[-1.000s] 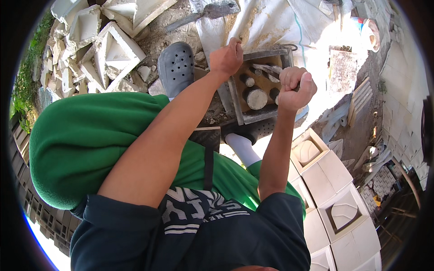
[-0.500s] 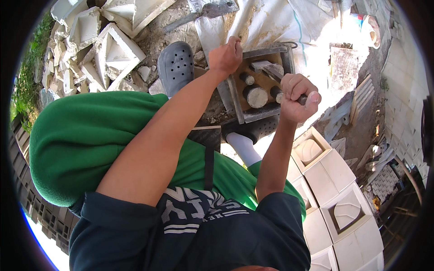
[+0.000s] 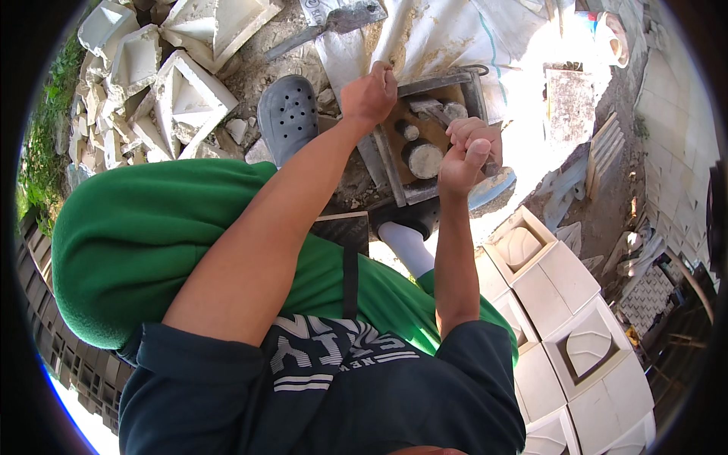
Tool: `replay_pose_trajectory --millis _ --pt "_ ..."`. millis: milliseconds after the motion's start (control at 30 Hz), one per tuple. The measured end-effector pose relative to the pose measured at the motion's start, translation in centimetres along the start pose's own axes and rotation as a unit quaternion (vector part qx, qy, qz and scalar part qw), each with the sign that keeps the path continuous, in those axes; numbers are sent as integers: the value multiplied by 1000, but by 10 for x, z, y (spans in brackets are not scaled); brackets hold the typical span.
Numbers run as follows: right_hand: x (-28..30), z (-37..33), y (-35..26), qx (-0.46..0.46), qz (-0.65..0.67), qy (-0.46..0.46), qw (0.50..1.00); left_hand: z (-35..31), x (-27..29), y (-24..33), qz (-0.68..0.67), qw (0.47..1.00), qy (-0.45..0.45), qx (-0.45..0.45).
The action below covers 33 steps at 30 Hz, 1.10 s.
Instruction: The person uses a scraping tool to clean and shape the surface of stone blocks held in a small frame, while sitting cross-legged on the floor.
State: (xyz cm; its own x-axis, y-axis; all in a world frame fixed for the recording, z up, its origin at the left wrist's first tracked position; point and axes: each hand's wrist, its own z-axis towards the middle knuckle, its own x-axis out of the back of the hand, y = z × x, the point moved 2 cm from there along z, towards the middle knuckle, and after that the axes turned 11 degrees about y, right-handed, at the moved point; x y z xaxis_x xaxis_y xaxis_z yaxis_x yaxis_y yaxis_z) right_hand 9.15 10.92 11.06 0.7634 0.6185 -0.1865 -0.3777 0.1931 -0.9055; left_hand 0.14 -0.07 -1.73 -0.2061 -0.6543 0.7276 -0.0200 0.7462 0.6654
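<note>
A grey-dusted rectangular box (image 3: 403,184) stands on the ground in front of me, its floor covered in tan sand. Short dark cylinders with pale tops stand inside it, among them a large round one (image 3: 425,161) and a small one (image 3: 411,133). My left hand (image 3: 369,96) is closed at the box's far left corner; its fingertips are hidden. My right hand (image 3: 470,155) is wrapped around the dark handle of a hand tool (image 3: 436,115). The tool's dusty head lies over the far part of the box, and its exact shape is unclear.
Broken white cast pieces (image 3: 193,102) are piled at the far left. Pale moulded blocks (image 3: 553,284) stand in rows at the near right. A white sack sheet (image 3: 447,38) lies beyond the box, beside a dusty shovel-like tool (image 3: 326,29). A grey clog (image 3: 288,114) is left of the box.
My right hand has moved left and slightly nearer the box with the tool, its wrist turned. A light-blue curved edge now shows beside it. My left hand stays at the corner.
</note>
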Motion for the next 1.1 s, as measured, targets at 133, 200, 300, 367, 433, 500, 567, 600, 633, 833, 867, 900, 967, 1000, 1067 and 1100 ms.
replay_pose_trajectory --millis 133,200,300,367,433,500,567,600,633,833,867,900,967,1000,1067,1100 --pt "-4 14 -11 -109 -78 -6 991 1 1 0 -10 1000 -2 2" --pt "-15 22 -26 -122 -43 43 991 2 -1 -1 2 1000 -7 4" --pt "-1 15 -17 -75 -38 45 995 1 -1 1 8 1000 -17 5" --pt "-3 13 -6 -78 -68 43 994 1 -1 1 6 1000 -17 5" --pt "-6 15 -10 -101 -79 46 991 2 -1 -2 8 1000 -19 6" --pt "-5 18 -18 -83 -69 43 993 2 -2 -3 10 1000 -16 4" --pt "2 14 -20 -77 42 47 995 1 -2 -1 12 1000 -17 0" --pt "-3 11 -10 -74 10 74 994 2 -2 1 11 1000 -18 4" --pt "-3 9 -8 -73 7 77 994 1 -1 3 10 1000 -20 7" --pt "1 14 -19 -43 9 52 998 1 -4 -3 -3 1000 -1 -17" --pt "-4 14 -13 -50 -10 65 997 1 -4 -1 -4 1000 -6 -19" --pt "-4 15 -11 -49 -14 69 996 3 -4 -1 6 1000 -11 -7" --pt "-5 16 -7 -101 -84 35 991 3 -3 -1 15 1000 -13 5" --pt "-5 19 -14 -80 -48 44 995 2 -2 -2 15 1000 -8 -1" --pt "6 16 -20 -56 -8 45 997 2 -2 -1 14 1000 -4 -8" --pt "10 14 -22 -32 31 47 998 1 -3 0 11 1000 -5 -13"
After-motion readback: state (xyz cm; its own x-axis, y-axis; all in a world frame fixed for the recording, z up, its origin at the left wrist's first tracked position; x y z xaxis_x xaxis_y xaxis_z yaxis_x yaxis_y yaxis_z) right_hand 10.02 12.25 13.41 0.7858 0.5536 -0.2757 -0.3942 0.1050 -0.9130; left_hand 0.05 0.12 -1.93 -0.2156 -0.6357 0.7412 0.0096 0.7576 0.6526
